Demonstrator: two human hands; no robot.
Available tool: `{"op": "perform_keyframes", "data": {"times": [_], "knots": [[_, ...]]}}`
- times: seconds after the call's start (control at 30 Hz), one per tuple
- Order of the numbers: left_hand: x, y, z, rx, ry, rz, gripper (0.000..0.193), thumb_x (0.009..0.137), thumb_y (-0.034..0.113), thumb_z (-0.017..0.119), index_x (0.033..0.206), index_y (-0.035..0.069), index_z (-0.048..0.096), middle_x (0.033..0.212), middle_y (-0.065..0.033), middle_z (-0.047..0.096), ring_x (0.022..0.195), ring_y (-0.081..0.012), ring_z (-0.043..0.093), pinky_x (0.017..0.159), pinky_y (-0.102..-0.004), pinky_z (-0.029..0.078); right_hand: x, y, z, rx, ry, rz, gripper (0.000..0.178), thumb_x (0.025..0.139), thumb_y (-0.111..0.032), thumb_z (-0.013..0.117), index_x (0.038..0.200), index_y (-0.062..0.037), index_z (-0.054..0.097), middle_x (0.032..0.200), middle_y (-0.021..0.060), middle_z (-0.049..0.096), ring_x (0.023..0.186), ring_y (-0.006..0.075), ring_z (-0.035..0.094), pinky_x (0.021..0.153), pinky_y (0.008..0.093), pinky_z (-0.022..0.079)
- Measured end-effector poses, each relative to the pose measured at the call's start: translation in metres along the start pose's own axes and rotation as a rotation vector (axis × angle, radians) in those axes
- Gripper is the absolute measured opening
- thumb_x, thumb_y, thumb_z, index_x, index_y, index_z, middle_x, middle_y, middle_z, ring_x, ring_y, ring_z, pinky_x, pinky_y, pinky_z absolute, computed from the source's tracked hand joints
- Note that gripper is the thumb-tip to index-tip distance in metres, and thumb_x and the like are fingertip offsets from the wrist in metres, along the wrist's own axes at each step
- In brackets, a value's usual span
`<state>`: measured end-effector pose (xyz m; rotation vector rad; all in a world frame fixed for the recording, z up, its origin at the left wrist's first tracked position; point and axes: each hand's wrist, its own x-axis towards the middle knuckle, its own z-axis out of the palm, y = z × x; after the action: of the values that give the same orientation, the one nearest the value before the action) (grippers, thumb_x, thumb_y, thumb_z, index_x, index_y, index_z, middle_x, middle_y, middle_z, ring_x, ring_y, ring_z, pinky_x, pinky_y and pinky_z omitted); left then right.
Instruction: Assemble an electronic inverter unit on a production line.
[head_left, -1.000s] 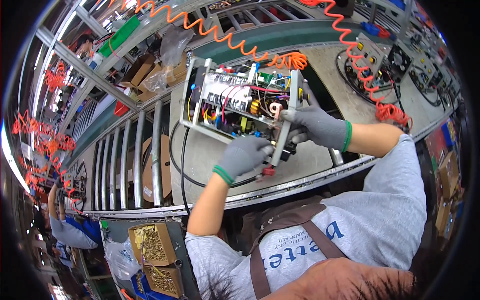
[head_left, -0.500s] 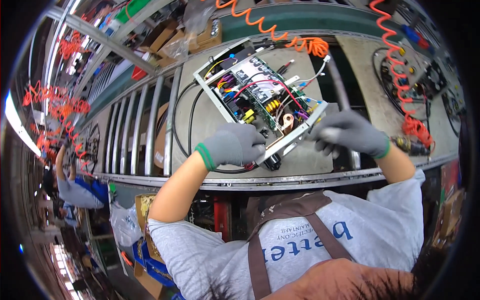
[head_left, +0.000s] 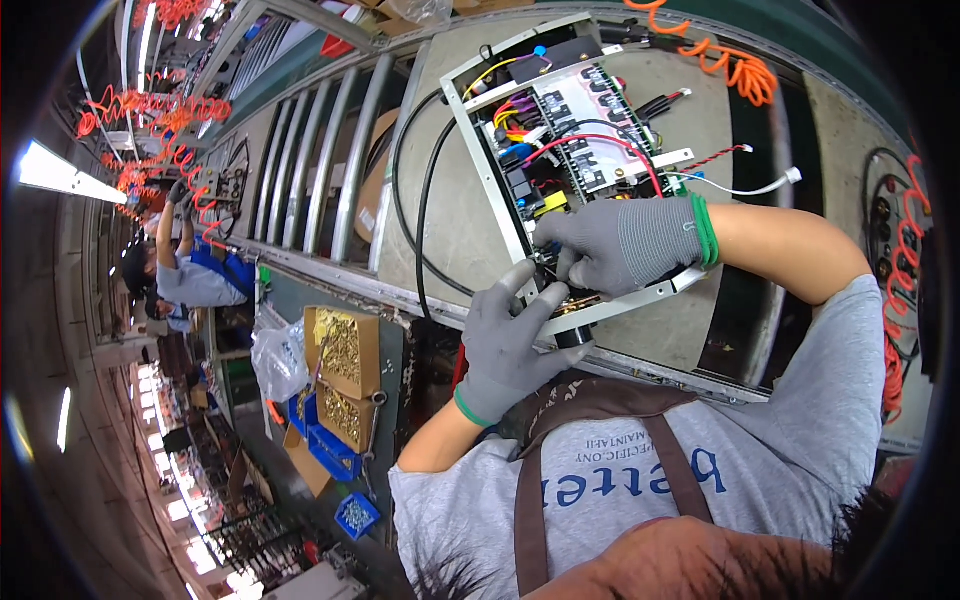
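Observation:
An open metal chassis (head_left: 490,175) lies at an angle on the bench, with a circuit board (head_left: 640,135), coloured wires and black parts inside. My left hand (head_left: 508,345), in a grey glove with a green cuff, wraps the chassis's near left corner. Its fingers reach over the front rail, and its thumb lies by a round black part (head_left: 572,337) sticking out of that rail. Inside the near end, my gloved right hand (head_left: 632,250) has its fingers curled down and pressed together, close to the left fingertips. Whatever lies between those right fingers is hidden.
A black cable (head_left: 428,200) loops left of the chassis, beside metal rollers (head_left: 345,160). Orange coiled hoses (head_left: 750,78) hang at the far right. Below left stand cardboard boxes of small fasteners (head_left: 340,350) and blue bins (head_left: 335,455). Another person (head_left: 195,270) works far left.
My right hand has moved left from beyond the chassis's right side into its near end. My left hand has shifted lower on the front corner. The whole view has swung.

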<state>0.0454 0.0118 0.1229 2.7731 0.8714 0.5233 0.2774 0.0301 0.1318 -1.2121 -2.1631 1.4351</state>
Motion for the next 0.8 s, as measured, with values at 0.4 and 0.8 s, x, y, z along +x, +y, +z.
{"op": "perform_keyframes", "data": {"times": [0.4, 0.8], "knots": [[-0.008, 0.04, 0.018, -0.215, 0.247, -0.631, 0.092, 0.068, 0.048, 0.08, 0.132, -0.004, 0.041, 0.13, -0.0223, 0.044, 0.122, -0.0359, 0.044, 0.101, -0.0428, 0.038, 0.035, 0.012, 0.002, 0.154, -0.278, 0.093, 0.026, 0.085, -0.016, 0.054, 0.103, -0.0057, 0.07, 0.074, 0.0109, 0.067, 0.059, 0.0197, 0.066, 0.056, 0.0318, 0.055], [-0.016, 0.066, 0.045, -0.545, 0.382, -1.136, 0.097, 0.07, 0.026, 0.084, 0.14, -0.007, 0.026, 0.13, -0.0204, 0.041, 0.118, -0.0333, 0.046, 0.101, -0.0414, 0.038, 0.04, 0.001, -0.005, -0.195, -0.463, 0.01, 0.032, 0.081, -0.015, 0.06, 0.112, -0.0084, 0.064, 0.081, 0.0129, 0.068, 0.075, 0.0297, 0.068, 0.07, 0.0391, 0.053]]}}
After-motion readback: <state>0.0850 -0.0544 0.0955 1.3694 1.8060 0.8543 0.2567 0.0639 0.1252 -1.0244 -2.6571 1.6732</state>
